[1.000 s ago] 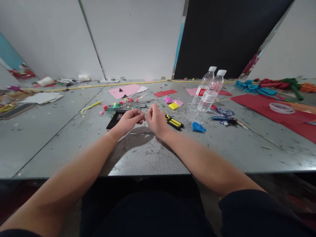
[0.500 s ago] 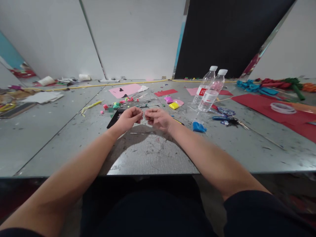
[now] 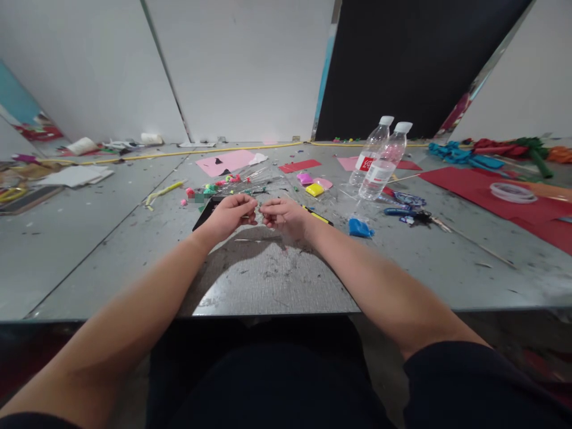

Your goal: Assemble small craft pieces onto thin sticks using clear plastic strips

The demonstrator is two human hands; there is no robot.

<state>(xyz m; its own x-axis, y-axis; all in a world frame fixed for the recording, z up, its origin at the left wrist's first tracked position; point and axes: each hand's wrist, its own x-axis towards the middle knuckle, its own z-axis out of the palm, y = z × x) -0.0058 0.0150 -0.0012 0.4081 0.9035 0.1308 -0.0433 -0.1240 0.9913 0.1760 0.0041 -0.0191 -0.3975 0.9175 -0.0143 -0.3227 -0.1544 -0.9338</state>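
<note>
Over the middle of the table, my left hand (image 3: 232, 214) has its thumb and fingers pinched together. Facing it closely, my right hand (image 3: 285, 215) is also pinched. Whatever lies between the fingertips is too small to make out. Partly behind my left hand is a flat black object (image 3: 206, 213), perhaps a phone. A yellow-and-black cutter-like tool (image 3: 318, 215) lies just beyond my right wrist. Below both hands, a thin clear stick (image 3: 258, 240) rests on the tabletop in their shadow.
Two water bottles (image 3: 378, 173) stand at the right, beyond a blue packet (image 3: 360, 227). Pliers with blue handles (image 3: 400, 212) lie farther right near red sheets (image 3: 465, 190). Small colourful pieces (image 3: 210, 189) and a yellow packet (image 3: 314, 189) lie behind my hands. The table (image 3: 111, 268) ends near my lap.
My fingertips have parted slightly, and the thin thing between them no longer shows clearly. More of the yellow-and-black tool shows beside my right wrist.
</note>
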